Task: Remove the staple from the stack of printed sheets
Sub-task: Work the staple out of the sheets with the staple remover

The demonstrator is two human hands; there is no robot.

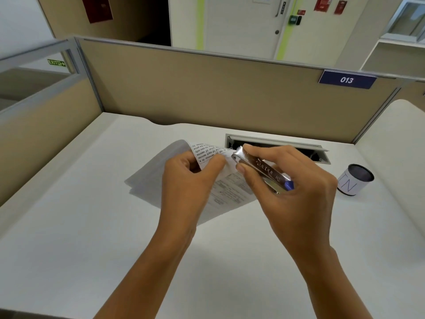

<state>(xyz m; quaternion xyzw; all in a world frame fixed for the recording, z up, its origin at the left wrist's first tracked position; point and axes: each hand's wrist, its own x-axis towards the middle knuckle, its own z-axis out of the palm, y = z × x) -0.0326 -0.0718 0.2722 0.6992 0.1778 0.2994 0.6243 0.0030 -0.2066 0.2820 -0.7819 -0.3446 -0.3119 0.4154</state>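
Head view, frame centre: my left hand [190, 178] pinches the curled corner of the stack of printed sheets [230, 192] on the surface [92, 226]. The grip of my right hand [296, 189] clamps a metal tool [259, 168] at that corner. Staple hidden; I judge removal unfinished.

White desk [69, 226], beige partition [207, 93].

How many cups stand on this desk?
1: a paper-wrapped cup at the desk's right side, just beyond the right hand. None seems hidden.
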